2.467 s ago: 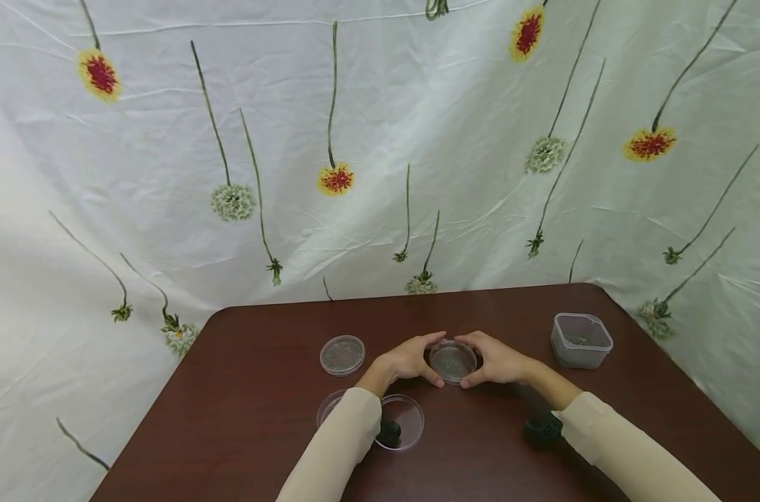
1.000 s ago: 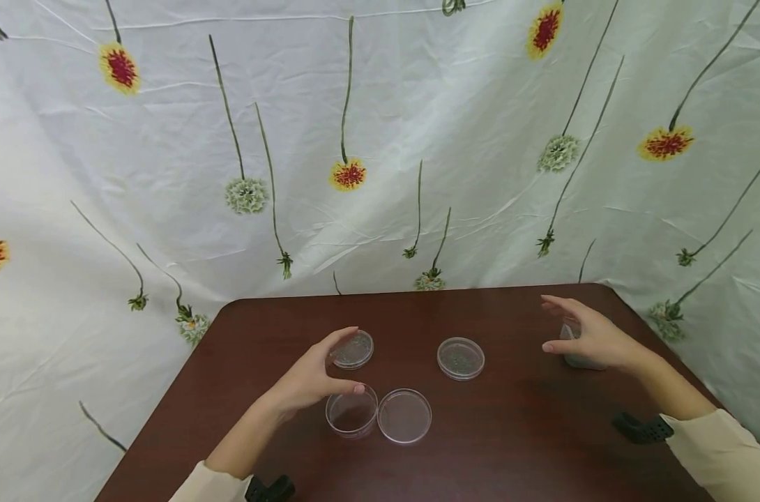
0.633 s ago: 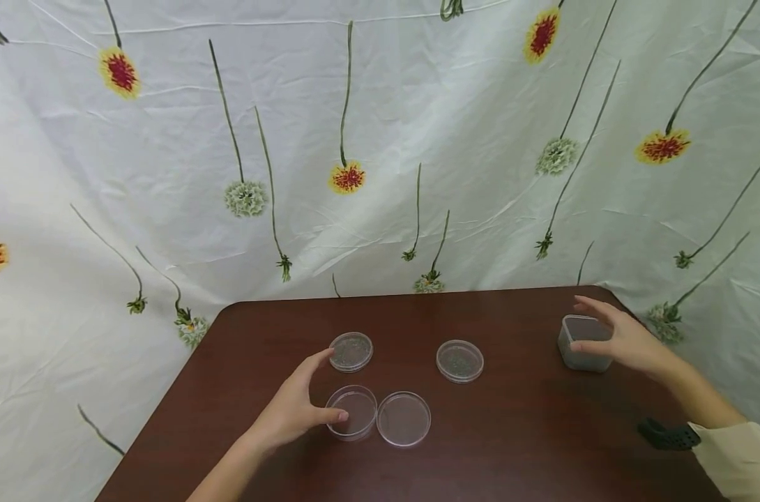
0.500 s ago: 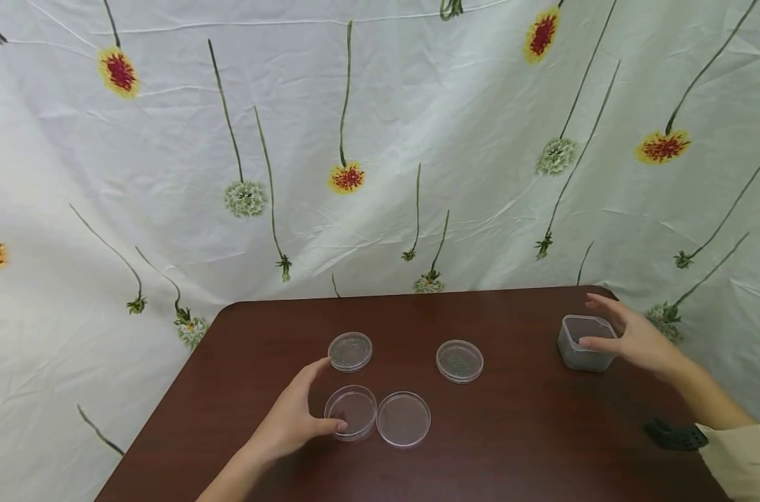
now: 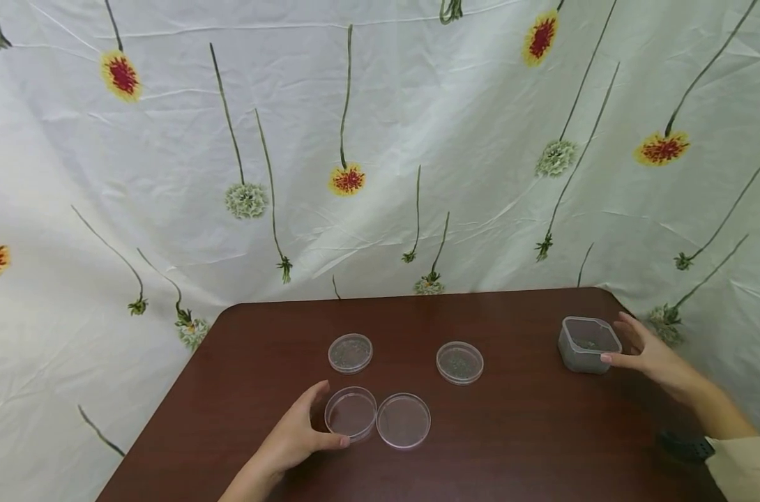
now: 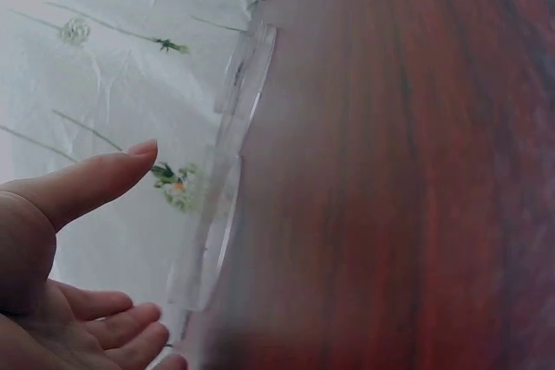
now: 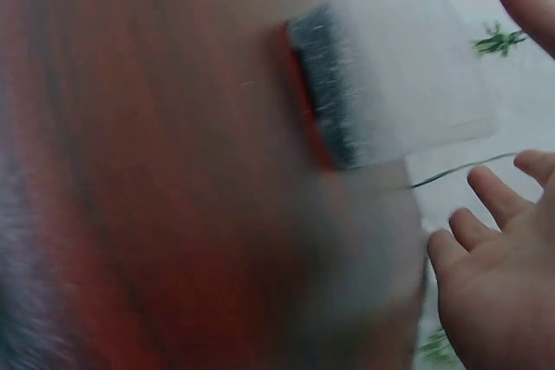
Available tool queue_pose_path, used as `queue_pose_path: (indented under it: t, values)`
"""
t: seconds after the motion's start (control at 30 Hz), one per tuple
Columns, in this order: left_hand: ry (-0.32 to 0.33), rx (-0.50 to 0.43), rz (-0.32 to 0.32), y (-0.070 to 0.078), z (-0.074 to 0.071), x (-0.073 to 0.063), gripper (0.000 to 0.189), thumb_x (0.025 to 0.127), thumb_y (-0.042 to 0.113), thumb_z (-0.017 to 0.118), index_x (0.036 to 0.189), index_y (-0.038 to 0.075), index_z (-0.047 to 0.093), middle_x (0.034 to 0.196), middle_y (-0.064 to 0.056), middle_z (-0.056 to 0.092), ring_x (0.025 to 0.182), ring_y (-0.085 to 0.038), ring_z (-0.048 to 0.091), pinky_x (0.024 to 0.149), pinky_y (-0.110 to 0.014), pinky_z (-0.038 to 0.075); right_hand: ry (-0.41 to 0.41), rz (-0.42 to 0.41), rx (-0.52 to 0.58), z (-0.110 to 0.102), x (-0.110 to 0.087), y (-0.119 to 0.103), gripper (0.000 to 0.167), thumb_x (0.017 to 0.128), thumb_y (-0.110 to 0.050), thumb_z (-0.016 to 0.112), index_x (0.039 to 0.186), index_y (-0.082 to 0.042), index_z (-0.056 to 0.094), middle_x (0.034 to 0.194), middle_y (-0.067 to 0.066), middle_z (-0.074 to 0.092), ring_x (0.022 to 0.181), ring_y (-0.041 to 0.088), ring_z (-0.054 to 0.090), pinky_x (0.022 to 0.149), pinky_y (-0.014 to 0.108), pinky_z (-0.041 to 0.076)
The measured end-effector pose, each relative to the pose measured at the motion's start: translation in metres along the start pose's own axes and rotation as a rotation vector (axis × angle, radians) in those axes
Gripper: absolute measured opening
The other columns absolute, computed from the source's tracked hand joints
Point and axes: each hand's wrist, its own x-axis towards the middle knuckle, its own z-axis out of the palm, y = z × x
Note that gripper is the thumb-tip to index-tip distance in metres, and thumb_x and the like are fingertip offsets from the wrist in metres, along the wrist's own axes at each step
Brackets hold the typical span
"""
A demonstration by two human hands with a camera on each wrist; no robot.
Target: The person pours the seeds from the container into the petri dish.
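Note:
My left hand (image 5: 292, 432) reaches around a clear petri dish (image 5: 351, 413) with thumb and fingers spread. In the left wrist view a gap shows between those fingers (image 6: 121, 328) and the clear dishware (image 6: 217, 240). Beside that dish, with their edges meeting, lies another shallow clear round piece (image 5: 404, 420), perhaps its lid. On the right, my right hand (image 5: 652, 359) is spread at the side of a clear plastic tub (image 5: 581, 364). The right wrist view shows dark grains low in the tub (image 7: 408, 67), the hand standing apart from it.
Two petri dishes with fine dark grains stand farther back, one at the left (image 5: 350, 370) and one near the middle (image 5: 459, 381). The brown table (image 5: 512, 432) ends at a flowered white cloth (image 5: 380, 139) hanging behind it.
Both hands first flanked the middle dish, then parted. My left hand came back to the front left dish, my right hand to the tub, and lately both sank lower, the right shifting rightward.

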Motion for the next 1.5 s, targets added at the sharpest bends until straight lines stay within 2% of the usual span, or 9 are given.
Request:
queue_pose_path:
  t: [0.2, 0.4, 0.63, 0.73, 0.87, 1.0, 1.17, 1.3, 1.5]
  values:
    - [-0.044, -0.047, -0.034, -0.006, 0.002, 0.002, 0.107, 0.068, 0.011, 0.097, 0.154, -0.009, 0.037, 0.153, -0.03, 0.043, 0.145, -0.053, 0.028, 0.113, -0.072, 0.017, -0.072, 0.032, 0.037, 0.011, 0.001, 0.02, 0.113, 0.098, -0.01, 0.07, 0.161, -0.008, -0.023, 0.163, 0.037, -0.014, 0.145, 0.061, -0.01, 0.112, 0.057, 0.029]
    - [-0.052, -0.061, -0.05, -0.008, 0.002, 0.003, 0.102, 0.073, 0.015, 0.095, 0.154, -0.005, 0.039, 0.153, -0.027, 0.043, 0.146, -0.053, 0.025, 0.112, -0.074, 0.016, -0.055, 0.053, 0.035, 0.017, 0.003, 0.024, 0.113, 0.097, -0.011, 0.073, 0.162, -0.006, -0.02, 0.162, 0.04, -0.004, 0.143, 0.065, -0.007, 0.103, 0.078, 0.018]
    - [-0.06, -0.073, -0.036, -0.01, 0.001, 0.003, 0.095, 0.076, 0.013, 0.092, 0.154, -0.005, 0.04, 0.152, -0.027, 0.043, 0.145, -0.056, 0.023, 0.11, -0.078, 0.014, -0.046, 0.094, 0.035, 0.018, 0.007, 0.023, 0.11, 0.098, -0.014, 0.073, 0.162, -0.003, -0.015, 0.162, 0.04, 0.003, 0.146, 0.062, 0.002, 0.105, 0.074, 0.023]
    - [-0.062, -0.075, -0.033, -0.01, 0.001, 0.003, 0.091, 0.078, 0.013, 0.09, 0.153, -0.004, 0.041, 0.153, -0.027, 0.043, 0.146, -0.056, 0.022, 0.11, -0.078, 0.013, -0.035, 0.095, 0.011, 0.017, 0.008, 0.024, 0.107, 0.099, -0.015, 0.073, 0.163, 0.0, -0.012, 0.162, 0.04, 0.009, 0.145, 0.062, 0.009, 0.106, 0.055, 0.036]
    - [-0.07, -0.081, -0.036, -0.01, 0.001, 0.002, 0.088, 0.08, 0.013, 0.089, 0.153, -0.003, 0.042, 0.154, -0.029, 0.041, 0.147, -0.056, 0.019, 0.11, -0.078, 0.011, -0.006, 0.094, -0.038, 0.017, 0.008, 0.025, 0.101, 0.1, -0.018, 0.072, 0.162, 0.005, -0.004, 0.158, 0.04, 0.021, 0.143, 0.062, 0.021, 0.085, 0.021, 0.045]
    - [-0.072, -0.081, -0.029, -0.01, 0.0, 0.001, 0.087, 0.081, 0.014, 0.088, 0.153, -0.003, 0.043, 0.155, -0.03, 0.04, 0.147, -0.057, 0.018, 0.109, -0.078, 0.011, 0.006, 0.094, -0.076, 0.017, 0.008, 0.023, 0.099, 0.1, -0.022, 0.073, 0.162, 0.008, 0.0, 0.154, 0.042, 0.027, 0.139, 0.06, 0.03, 0.08, 0.019, 0.046]
    - [-0.075, -0.082, -0.03, -0.01, 0.0, 0.001, 0.085, 0.081, 0.013, 0.088, 0.152, -0.001, 0.044, 0.155, -0.03, 0.04, 0.147, -0.057, 0.018, 0.11, -0.078, 0.01, 0.029, 0.105, -0.112, 0.02, 0.01, 0.02, 0.098, 0.099, -0.025, 0.075, 0.16, 0.012, 0.007, 0.15, 0.04, 0.033, 0.123, 0.036, 0.055, 0.081, 0.026, 0.05]
    - [-0.077, -0.078, -0.032, -0.01, 0.0, 0.001, 0.085, 0.081, 0.014, 0.089, 0.152, 0.0, 0.045, 0.155, -0.03, 0.041, 0.147, -0.057, 0.019, 0.109, -0.079, 0.011, 0.057, 0.103, -0.086, 0.024, 0.011, 0.019, 0.097, 0.098, -0.025, 0.075, 0.159, 0.012, 0.009, 0.149, 0.037, 0.035, 0.105, 0.004, 0.053, 0.079, 0.027, 0.051]
    - [-0.08, -0.076, -0.027, -0.011, -0.001, 0.002, 0.083, 0.081, 0.012, 0.088, 0.151, -0.001, 0.046, 0.155, -0.028, 0.042, 0.147, -0.056, 0.02, 0.111, -0.077, 0.012, 0.102, 0.095, -0.061, 0.032, 0.017, 0.011, 0.098, 0.097, -0.027, 0.077, 0.16, 0.01, 0.012, 0.15, 0.034, 0.034, 0.11, 0.008, 0.049, 0.078, 0.025, 0.05]
